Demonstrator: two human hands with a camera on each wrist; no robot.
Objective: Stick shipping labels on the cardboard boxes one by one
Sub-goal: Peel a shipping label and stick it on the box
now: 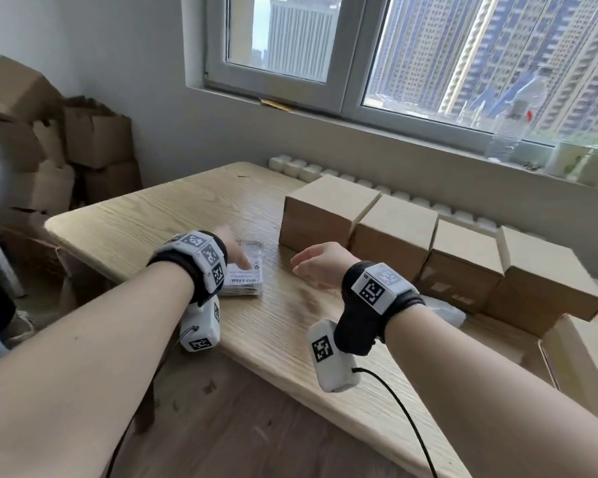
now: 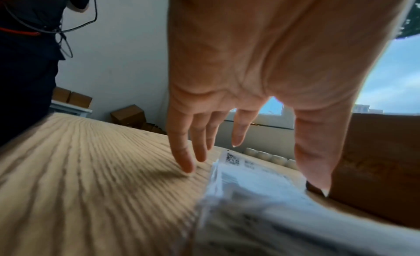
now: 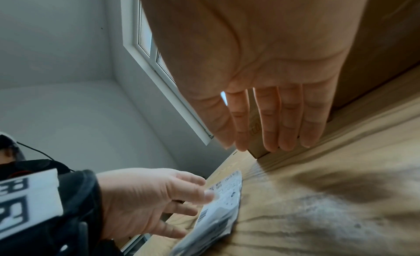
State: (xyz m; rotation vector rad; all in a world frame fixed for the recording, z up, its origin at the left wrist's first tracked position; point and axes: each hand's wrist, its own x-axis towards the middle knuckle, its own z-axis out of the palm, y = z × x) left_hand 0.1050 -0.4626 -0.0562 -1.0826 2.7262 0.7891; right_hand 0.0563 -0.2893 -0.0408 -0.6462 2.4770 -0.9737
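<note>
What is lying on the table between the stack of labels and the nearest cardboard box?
Nothing: in the head view, only bare table separates the stack of labels from the nearest cardboard box. The right hand hovers above that stretch.

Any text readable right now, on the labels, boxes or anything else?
Stack of shipping labels: barcode, QR code and printed lines, too blurred to read.
Cardboard boxes: faint printed marks on the front, illegible.
Wrist bands: black-and-white marker patterns only, no words.
</note>
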